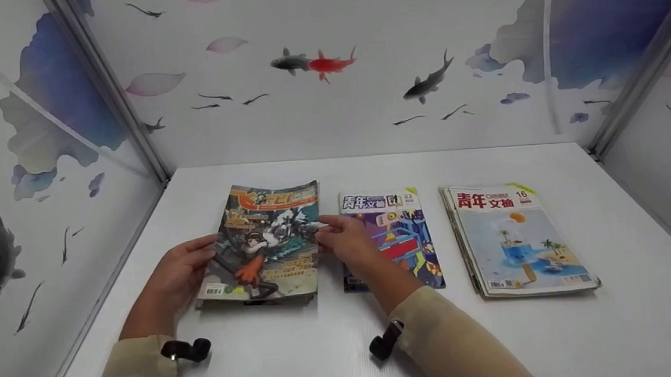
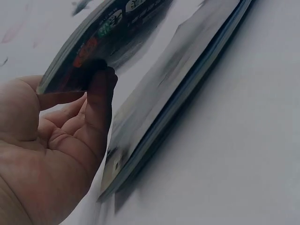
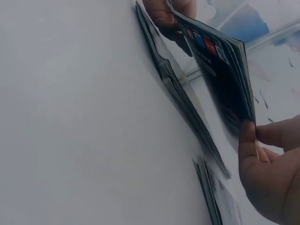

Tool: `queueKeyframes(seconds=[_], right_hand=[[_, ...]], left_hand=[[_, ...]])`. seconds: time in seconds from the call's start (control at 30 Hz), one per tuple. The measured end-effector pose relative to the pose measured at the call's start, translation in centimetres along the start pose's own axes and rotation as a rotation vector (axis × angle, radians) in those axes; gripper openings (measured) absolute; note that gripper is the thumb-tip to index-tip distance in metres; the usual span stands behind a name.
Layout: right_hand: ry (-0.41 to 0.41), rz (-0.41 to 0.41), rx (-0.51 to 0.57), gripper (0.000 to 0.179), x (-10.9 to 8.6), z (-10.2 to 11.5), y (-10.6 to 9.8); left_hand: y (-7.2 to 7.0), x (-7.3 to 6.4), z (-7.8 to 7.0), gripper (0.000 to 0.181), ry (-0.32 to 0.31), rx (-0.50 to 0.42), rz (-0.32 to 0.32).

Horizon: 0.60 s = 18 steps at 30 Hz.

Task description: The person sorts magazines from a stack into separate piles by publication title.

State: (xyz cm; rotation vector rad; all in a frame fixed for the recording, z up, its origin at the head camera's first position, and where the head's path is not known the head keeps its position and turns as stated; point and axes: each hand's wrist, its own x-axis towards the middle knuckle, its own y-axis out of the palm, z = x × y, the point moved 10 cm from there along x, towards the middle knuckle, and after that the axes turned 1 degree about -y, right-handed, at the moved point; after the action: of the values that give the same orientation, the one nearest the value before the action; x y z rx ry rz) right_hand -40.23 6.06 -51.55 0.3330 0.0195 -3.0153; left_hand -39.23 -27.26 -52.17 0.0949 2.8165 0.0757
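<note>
Between my two hands a magazine (image 1: 266, 245) with a comic-style cover is held raised, tilted and slightly bowed, over a stack of magazines (image 3: 180, 103) on the table. My left hand (image 1: 186, 267) pinches its left edge; the left wrist view shows the thumb and fingers of the left hand (image 2: 61, 136) on either side of it. At the opposite edge, my right hand (image 1: 350, 243) pinches it, and in the right wrist view thumb and finger meet near its corner. In the head view the raised magazine hides most of the stack beneath.
Right of the held magazine lies a purple-and-blue magazine (image 1: 417, 242), partly covered by my right forearm. Farther right sits a pile of magazines (image 1: 525, 247) with a beach-scene cover. Printed panels with fish (image 1: 428, 81) wall in the white table (image 1: 299, 354) at the back and sides.
</note>
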Motion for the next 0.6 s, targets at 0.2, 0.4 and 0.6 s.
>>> queueKeyframes(seconds=[0.2,0.4,0.6], right_hand=[[0.009,0.02,0.012,0.043,0.5,-0.5,1.8],[0.014,0.026,-0.03,0.04,0.4,-1.1,1.7],[0.01,0.02,-0.072,0.04,0.6,-1.5,1.2]], left_hand=[[-1.6,0.0,0.3,0.055,-0.009,0.046,-0.017],[-2.2,0.1,0.8,0.056,-0.026,0.184,-0.066],[-2.8,0.3,0.8,0.06,-0.049,0.223,-0.132]])
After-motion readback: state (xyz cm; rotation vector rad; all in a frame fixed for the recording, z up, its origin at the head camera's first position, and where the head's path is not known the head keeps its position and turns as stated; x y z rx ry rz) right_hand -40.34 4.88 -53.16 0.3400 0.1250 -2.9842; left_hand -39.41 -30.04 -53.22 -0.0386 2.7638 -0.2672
